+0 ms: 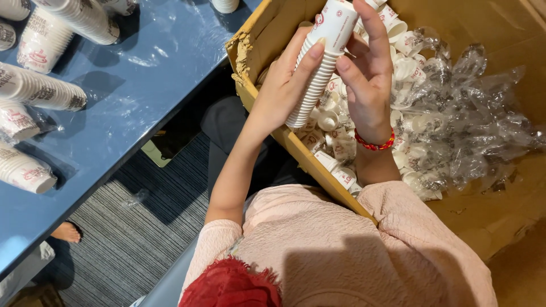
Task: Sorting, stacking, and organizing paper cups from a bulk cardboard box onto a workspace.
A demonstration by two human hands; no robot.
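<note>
A tall stack of small white paper cups with red print is held tilted over an open cardboard box. My left hand wraps around the lower half of the stack from the left. My right hand grips its upper part from the right, index finger stretched up along the top cup. A red bead bracelet circles the right wrist. Below the hands, many loose cups of the same kind lie jumbled in the box.
Crumpled clear plastic wrap fills the middle of the box. A blue table at the left carries several lying stacks of cups. Striped grey carpet lies below, with a bare foot at the table's edge.
</note>
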